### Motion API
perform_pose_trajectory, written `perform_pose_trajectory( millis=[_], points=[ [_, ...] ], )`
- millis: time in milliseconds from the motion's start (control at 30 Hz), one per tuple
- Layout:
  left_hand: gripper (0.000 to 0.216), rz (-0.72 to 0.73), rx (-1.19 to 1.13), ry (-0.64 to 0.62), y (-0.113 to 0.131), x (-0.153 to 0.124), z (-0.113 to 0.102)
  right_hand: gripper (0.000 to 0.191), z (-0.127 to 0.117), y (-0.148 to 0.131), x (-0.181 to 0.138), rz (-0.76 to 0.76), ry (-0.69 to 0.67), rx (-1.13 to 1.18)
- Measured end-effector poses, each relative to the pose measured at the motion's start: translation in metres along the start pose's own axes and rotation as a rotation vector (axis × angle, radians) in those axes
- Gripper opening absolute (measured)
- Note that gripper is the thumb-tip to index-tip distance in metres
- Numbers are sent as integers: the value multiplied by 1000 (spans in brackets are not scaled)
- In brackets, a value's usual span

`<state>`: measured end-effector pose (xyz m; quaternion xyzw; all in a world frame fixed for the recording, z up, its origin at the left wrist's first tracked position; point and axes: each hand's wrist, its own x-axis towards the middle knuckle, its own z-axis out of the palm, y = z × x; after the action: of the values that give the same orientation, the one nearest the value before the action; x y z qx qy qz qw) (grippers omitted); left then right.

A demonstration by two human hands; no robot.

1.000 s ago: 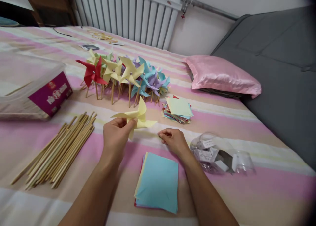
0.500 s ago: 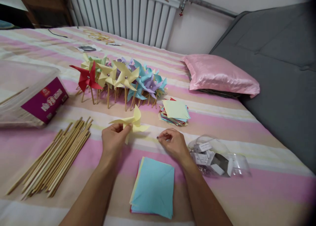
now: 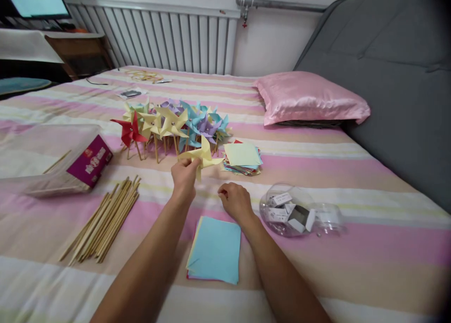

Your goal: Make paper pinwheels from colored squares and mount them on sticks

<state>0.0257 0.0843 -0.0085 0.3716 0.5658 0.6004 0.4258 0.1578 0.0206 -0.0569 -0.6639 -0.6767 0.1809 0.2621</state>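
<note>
My left hand (image 3: 185, 176) is closed around one blade of a pale yellow paper pinwheel (image 3: 204, 157), between thumb and fingers. No stick is seen on this pinwheel. My right hand (image 3: 237, 200) is closed in a pinch, a little below and right of the pinwheel and apart from it. Whatever its fingertips hold is too small or hidden to make out. Below the hands lies a stack of coloured paper sheets, blue on top (image 3: 214, 250). Finished pinwheels on sticks, one of them red (image 3: 130, 130), stand in a group behind my left hand.
Wooden sticks (image 3: 105, 222) lie in a bundle at left, beside a clear plastic box (image 3: 59, 186) with a purple label. A paper pile (image 3: 243, 154) sits behind my right hand. At right is a clear round container (image 3: 276, 226) with small white boxes. A pink pillow (image 3: 310, 97) lies farther back.
The camera view has tilted up. My left hand has carried the yellow pinwheel forward and right. The small dark piece at my right fingertips no longer shows clearly.
</note>
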Motion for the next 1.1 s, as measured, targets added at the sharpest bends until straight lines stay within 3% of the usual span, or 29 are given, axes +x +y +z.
perform_pose_trajectory(
  millis=[267,567,933,1100],
  points=[
    [17,-109,-49,-51,-29,-5,-14,22,2,14,10,9,0,86],
    [15,-131,-56,-61,-20,-11,-16,28,7,16,10,103,143,250],
    [14,-121,-67,-56,-18,-10,-21,26,-13,16,6,132,-7,350],
    [17,-128,-36,-70,-16,-13,-20,19,-10,11,5,86,19,177]
  ],
)
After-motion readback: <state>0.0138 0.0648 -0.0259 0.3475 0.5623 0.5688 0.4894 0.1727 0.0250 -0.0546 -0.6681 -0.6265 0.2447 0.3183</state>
